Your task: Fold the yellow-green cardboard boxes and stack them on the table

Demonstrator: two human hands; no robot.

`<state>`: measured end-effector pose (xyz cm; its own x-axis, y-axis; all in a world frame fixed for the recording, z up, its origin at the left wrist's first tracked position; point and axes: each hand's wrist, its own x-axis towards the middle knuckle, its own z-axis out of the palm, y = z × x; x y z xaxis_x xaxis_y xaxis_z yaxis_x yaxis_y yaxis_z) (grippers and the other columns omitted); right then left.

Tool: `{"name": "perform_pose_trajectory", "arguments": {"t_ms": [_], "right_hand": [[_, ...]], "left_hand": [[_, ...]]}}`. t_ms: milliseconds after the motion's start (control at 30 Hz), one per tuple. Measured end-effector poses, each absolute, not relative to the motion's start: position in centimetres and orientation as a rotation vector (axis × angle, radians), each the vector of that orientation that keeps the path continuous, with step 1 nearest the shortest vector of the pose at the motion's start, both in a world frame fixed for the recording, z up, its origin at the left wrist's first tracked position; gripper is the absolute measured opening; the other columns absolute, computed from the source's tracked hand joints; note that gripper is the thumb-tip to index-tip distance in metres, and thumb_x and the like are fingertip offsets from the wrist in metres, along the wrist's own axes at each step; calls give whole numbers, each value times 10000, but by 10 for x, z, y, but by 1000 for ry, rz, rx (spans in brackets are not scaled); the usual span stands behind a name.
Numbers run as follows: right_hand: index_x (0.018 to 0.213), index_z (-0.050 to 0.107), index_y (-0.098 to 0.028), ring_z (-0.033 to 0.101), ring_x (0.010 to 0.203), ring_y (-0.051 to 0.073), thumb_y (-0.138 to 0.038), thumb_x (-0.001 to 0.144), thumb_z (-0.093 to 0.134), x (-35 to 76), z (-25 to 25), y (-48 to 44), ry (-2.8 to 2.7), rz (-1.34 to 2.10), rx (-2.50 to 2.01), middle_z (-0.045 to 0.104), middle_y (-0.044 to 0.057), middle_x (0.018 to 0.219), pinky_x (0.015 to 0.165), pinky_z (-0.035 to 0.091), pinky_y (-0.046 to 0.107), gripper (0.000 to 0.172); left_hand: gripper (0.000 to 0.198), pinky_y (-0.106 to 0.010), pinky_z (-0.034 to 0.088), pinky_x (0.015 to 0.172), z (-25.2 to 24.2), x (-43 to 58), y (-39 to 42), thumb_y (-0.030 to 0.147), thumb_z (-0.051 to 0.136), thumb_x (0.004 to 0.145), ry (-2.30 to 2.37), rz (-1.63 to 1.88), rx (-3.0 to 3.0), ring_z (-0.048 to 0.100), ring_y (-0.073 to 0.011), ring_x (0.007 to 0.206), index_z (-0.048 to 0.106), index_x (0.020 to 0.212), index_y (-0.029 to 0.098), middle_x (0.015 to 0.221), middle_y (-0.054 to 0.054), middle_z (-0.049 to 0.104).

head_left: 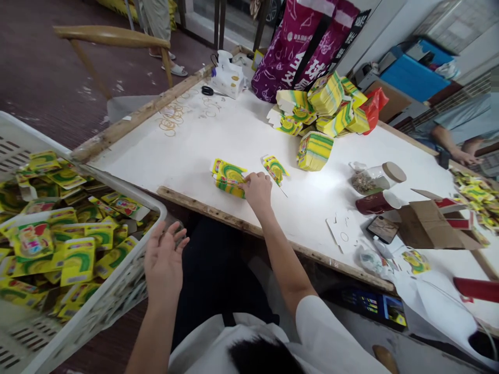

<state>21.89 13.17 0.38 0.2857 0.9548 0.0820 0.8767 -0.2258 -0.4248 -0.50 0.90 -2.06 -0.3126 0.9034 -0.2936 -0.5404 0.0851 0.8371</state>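
The step in hand appears to be fine handling at one end of a small yellow-and-green stack of printed card cartons (229,178), which lies on the white-topped, wood-edged table (241,135) near its front edge. The person's right hand (258,193) is at the stack's right end, fingers bent and thumb close to the card flaps; whether it is pinching a carton or only touching the end cannot be told, since the fingertips are partly hidden. The left hand (166,254) is released, its fingers loosely spread and nothing visible in it, just beside the white slatted plastic basket (130,285), where many closed yellow-and-green cartons (78,259) lie in a loose heap. Just beyond the right hand, a single flattened yellow-and-green carton (275,169) lies apart from the stack, and larger banded-looking bundles of yellow-and-green card (315,150) sit farther back. As a judgement, the next move calls for a light fingertip grip on one carton, with the free left hand brought over to steady the stack so that its neighbours do not slide or crease.
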Motion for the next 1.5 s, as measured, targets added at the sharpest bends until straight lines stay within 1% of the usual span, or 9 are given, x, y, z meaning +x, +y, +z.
{"name": "perform_pose_trajectory", "arguments": {"t_ms": [333,467,600,733,933,1100,1167,1333,1500], "right_hand": [[985,524,-161,575,894,244,-145,807,701,224,16,134,-1719,398,-2099,650,97,965,809,430,355,252],[986,523,-195,591,862,197,-151,885,582,209,30,96,-1694,432,-1803,659,49,954,793,436,314,125],[866,556,-202,573,804,169,-92,838,592,173,31,41,-1966,831,-1368,634,18,863,761,439,278,119],[844,554,-189,552,754,128,-150,823,665,145,18,5,-1663,1267,-1149,587,-9,827,726,446,238,120],[909,555,-178,452,719,110,-387,789,749,136,6,-5,-1496,1559,-1011,527,-15,833,662,381,235,310],[1037,484,-191,432,691,102,-438,676,853,142,-6,8,-1391,1582,-1084,492,-47,799,626,352,226,572],[1056,472,-191,423,671,101,-449,731,816,145,-8,10,-1346,1559,-1057,484,-50,774,600,335,221,539],[1133,516,-184,506,735,109,-447,889,657,145,0,5,-1444,1517,-1069,561,2,890,662,407,228,385],[824,611,-146,445,650,100,-559,855,646,144,4,4,-1440,1363,-1244,527,-9,726,595,370,217,416]], "left_hand": [[512,-236,528,724,-29,10,5,415,814,744,1115,1288,564,661,-141,821,639,1152,160,1027,-83,694],[609,-313,556,843,-37,18,-1,504,823,718,952,1189,665,662,-216,1026,644,1209,192,1192,-126,669],[640,-388,534,958,-30,25,4,662,778,677,833,1452,578,592,-283,1200,693,1139,228,1296,-120,626],[479,-347,533,950,-13,26,10,634,650,816,868,1627,527,633,-232,1055,720,1019,205,1042,-80,676],[502,-253,528,779,-11,32,7,670,664,758,850,1761,531,501,-139,746,593,866,185,794,-11,466],[688,-251,508,714,-28,31,6,827,655,658,1033,1606,548,540,-159,795,604,927,196,887,-37,545],[702,-275,517,737,-31,29,6,796,702,640,1048,1593,607,571,-177,839,614,1001,201,944,-47,586],[348,-186,477,696,-24,25,4,459,785,777,1187,1693,659,540,-96,738,622,898,176,843,6,599],[318,-235,532,769,-20,23,2,419,814,733,1240,1749,612,612,-125,795,685,856,155,854,-13,666]]}}
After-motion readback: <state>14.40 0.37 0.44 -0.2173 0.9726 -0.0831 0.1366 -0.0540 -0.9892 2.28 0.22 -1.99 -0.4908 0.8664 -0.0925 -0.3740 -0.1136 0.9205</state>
